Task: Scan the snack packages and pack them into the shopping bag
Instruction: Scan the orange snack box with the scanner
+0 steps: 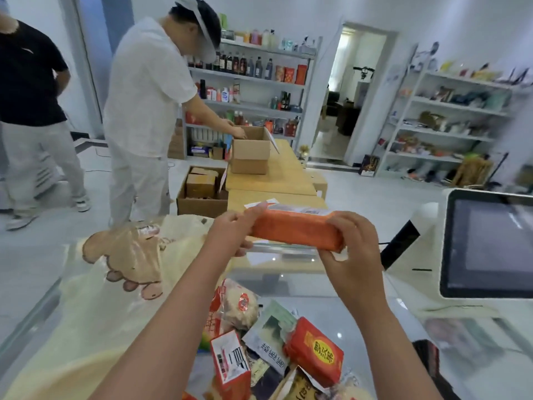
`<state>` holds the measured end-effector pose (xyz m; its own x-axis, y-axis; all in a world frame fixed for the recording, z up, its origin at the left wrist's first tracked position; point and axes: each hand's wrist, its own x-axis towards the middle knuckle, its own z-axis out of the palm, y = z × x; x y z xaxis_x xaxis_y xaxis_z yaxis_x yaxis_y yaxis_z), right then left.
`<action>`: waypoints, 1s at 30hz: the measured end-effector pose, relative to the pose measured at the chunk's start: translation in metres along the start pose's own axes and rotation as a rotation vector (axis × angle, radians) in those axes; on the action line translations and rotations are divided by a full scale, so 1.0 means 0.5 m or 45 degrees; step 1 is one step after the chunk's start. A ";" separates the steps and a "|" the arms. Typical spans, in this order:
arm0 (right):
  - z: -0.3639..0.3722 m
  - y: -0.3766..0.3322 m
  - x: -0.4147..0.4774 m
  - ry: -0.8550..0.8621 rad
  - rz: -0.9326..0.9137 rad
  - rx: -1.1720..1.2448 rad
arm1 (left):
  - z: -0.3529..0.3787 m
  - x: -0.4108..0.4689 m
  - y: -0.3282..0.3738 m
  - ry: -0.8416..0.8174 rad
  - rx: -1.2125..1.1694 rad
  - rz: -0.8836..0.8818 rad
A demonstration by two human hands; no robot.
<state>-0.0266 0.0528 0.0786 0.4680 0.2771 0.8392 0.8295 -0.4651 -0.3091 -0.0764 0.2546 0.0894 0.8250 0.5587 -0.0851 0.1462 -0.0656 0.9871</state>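
Observation:
Both hands hold an orange snack package [294, 230] up in front of me, level and lengthwise. My left hand [230, 233] grips its left end, my right hand [352, 249] grips its right end. A cream shopping bag [115, 284] with a brown bear print lies on the glass counter to the left. Below my arms sits a pile of several snack packages: a red one with a yellow label [315, 349], a red and white box [230, 365], a pale green pouch [271, 333] and a clear bag of pale snacks [236, 307].
A white checkout screen [487, 243] stands at the right with a black stand [399, 243] beside it. Beyond the counter are wooden tables [274, 180] with cardboard boxes [251, 153]. Two people stand at the left. Stocked shelves line the back wall.

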 end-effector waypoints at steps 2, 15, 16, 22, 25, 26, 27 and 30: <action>0.013 -0.022 -0.022 0.021 -0.081 -0.145 | 0.024 0.000 0.006 -0.170 -0.157 -0.122; 0.007 0.002 -0.129 0.123 -0.197 -0.426 | 0.205 -0.010 -0.033 -0.244 -0.937 -0.578; 0.000 0.014 -0.136 0.108 -0.217 -0.401 | 0.217 -0.013 -0.036 -0.330 -0.976 -0.632; -0.078 0.109 -0.179 -0.018 -0.007 -0.166 | 0.292 -0.030 -0.061 -0.154 -1.147 -0.671; -0.119 0.128 -0.175 -0.049 0.914 0.620 | 0.350 -0.055 -0.067 -0.024 -1.269 -0.581; -0.129 0.133 -0.171 -0.058 1.197 1.026 | 0.372 -0.063 -0.072 0.012 -1.277 -0.551; -0.136 0.142 -0.169 -0.008 1.384 1.316 | 0.392 -0.072 -0.075 0.013 -1.263 -0.516; -0.143 0.188 -0.170 0.295 1.587 1.429 | 0.437 -0.105 -0.081 -0.100 -1.168 -0.477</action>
<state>-0.0101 -0.0748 0.0101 0.9896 0.0615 -0.1301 -0.1430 0.5209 -0.8415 -0.0064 0.0471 0.0240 0.8505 0.3540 -0.3890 -0.0468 0.7876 0.6144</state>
